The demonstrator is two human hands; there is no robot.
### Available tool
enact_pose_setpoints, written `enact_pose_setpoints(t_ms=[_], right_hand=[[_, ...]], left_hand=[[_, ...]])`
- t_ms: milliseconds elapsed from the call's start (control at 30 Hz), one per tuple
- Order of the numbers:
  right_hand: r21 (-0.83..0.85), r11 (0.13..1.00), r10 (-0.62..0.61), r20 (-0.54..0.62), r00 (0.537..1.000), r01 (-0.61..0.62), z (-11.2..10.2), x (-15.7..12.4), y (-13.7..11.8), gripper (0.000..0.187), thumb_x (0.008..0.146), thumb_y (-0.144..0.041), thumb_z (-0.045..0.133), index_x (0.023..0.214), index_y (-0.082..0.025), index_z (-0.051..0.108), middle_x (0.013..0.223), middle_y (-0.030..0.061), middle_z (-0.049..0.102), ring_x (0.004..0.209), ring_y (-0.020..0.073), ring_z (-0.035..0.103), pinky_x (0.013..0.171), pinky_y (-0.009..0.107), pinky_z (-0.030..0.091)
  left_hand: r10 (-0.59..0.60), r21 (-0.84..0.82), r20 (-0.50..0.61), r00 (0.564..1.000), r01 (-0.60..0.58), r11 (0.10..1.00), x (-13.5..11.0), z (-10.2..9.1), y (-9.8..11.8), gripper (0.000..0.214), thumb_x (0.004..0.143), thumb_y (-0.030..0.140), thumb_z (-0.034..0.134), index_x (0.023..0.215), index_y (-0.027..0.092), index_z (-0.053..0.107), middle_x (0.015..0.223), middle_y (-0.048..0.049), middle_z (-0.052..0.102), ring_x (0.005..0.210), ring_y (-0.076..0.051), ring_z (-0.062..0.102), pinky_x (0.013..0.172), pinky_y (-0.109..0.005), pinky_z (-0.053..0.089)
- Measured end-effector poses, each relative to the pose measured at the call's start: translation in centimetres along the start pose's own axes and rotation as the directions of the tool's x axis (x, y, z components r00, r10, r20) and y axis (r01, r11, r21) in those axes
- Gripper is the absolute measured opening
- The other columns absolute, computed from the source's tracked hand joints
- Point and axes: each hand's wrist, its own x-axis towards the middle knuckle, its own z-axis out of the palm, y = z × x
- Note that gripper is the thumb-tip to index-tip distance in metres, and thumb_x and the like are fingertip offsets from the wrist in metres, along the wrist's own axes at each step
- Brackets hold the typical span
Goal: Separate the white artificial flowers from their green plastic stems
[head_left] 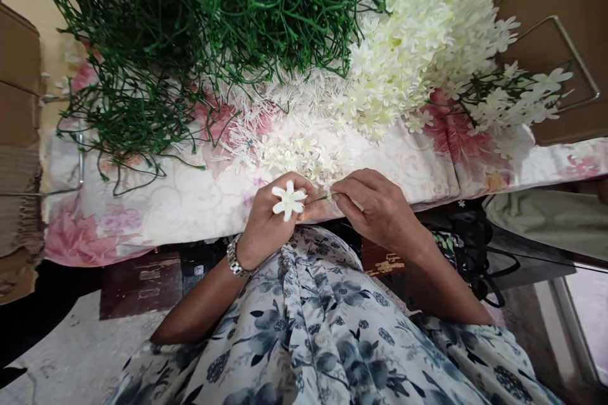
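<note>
My left hand (266,221), with a metal watch on its wrist, is closed around a small white artificial flower (288,200) that sticks out between the fingers. My right hand (375,205) is closed in a pinch on a thin green stem (322,198) that runs across to the left hand. Both hands hover over the front edge of a bed covered with a floral sheet (190,202). Just beyond my fingers lies a small heap of loose white blossoms (299,158).
A big tangle of green plastic stems (190,31) fills the back left. A large pile of cream flowers (427,31) lies at the back right, beside wooden furniture with a metal handle (570,44). Cardboard (19,139) stands at the left. My lap wears blue-flowered fabric (323,335).
</note>
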Motion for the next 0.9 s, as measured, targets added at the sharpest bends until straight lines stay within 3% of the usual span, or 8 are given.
enact_pose_setpoints(t_ms=[100,200,333,433,500,667,900], right_hand=[[0.004,1.0,0.017,-0.035,0.999,-0.017,-1.5,-0.1,-0.2,0.013,0.082,-0.018,0.054,0.094,-0.016,0.061,0.087,0.0082,0.063,0.081,0.0185,0.058,0.071,0.032,0.049],[0.122,0.992,0.03,-0.115,0.993,-0.015,-3.3,0.4,-1.1,0.027,0.08,-0.022,0.059,0.107,-0.019,0.057,0.092,0.0073,0.062,0.084,0.0178,0.06,0.072,0.03,0.051],[0.175,0.981,-0.085,-0.023,0.996,0.087,-4.3,1.5,-2.5,0.044,0.081,-0.025,0.059,0.123,-0.022,0.045,0.111,0.0093,0.057,0.102,0.0196,0.056,0.083,0.033,0.052],[0.134,0.98,-0.144,-0.032,0.989,0.147,-3.7,1.6,-2.6,0.036,0.082,-0.018,0.056,0.117,-0.022,0.049,0.106,0.0071,0.058,0.099,0.0177,0.057,0.083,0.032,0.052],[0.163,0.978,-0.117,-0.081,0.99,0.129,-3.3,1.4,-2.2,0.029,0.081,-0.013,0.055,0.109,-0.021,0.055,0.097,0.0052,0.06,0.089,0.0145,0.059,0.078,0.028,0.052],[0.337,0.939,-0.033,-0.098,0.995,0.064,-2.4,0.8,-1.0,0.027,0.079,-0.008,0.055,0.104,-0.016,0.057,0.09,0.0054,0.062,0.083,0.0118,0.059,0.073,0.024,0.051],[0.374,0.927,0.004,-0.077,0.997,0.025,-2.1,0.6,-1.0,0.029,0.077,-0.014,0.062,0.105,-0.011,0.056,0.09,0.0063,0.063,0.08,0.0119,0.057,0.072,0.024,0.048]], left_hand=[[-0.003,-0.043,0.053,0.999,0.006,0.999,0.2,0.2,0.4,0.008,0.079,0.017,0.049,0.079,0.017,0.057,0.065,0.0023,0.057,0.05,-0.007,0.049,0.048,-0.019,0.041],[0.023,-0.046,0.162,0.986,-0.016,0.999,0.5,0.6,0.9,0.012,0.08,0.014,0.045,0.072,0.017,0.054,0.06,0.0034,0.053,0.051,-0.007,0.048,0.05,-0.019,0.042],[0.125,-0.02,0.241,0.962,-0.123,0.992,0.8,1.3,1.4,0.016,0.072,0.004,0.044,0.063,0.017,0.049,0.059,0.0032,0.052,0.059,-0.009,0.051,0.057,-0.021,0.043],[0.066,0.035,0.271,0.96,-0.078,0.996,0.8,1.8,1.4,0.018,0.071,0.003,0.042,0.059,0.016,0.047,0.057,0.0035,0.05,0.055,-0.009,0.047,0.052,-0.021,0.039],[0.009,0.033,0.29,0.957,-0.02,0.999,0.5,1.8,1.2,0.015,0.075,0.007,0.043,0.063,0.016,0.049,0.057,0.004,0.049,0.051,-0.007,0.044,0.049,-0.02,0.036],[0.017,-0.091,0.253,0.967,0.006,0.996,-0.3,1.3,0.9,0.008,0.084,0.022,0.049,0.086,0.016,0.054,0.07,0.0019,0.053,0.064,-0.009,0.051,0.059,-0.021,0.041],[0.081,-0.161,0.125,0.989,-0.06,0.985,-0.5,1.3,0.2,0.012,0.085,0.019,0.049,0.076,0.016,0.055,0.06,0.0038,0.05,0.055,-0.006,0.045,0.053,-0.018,0.037]])
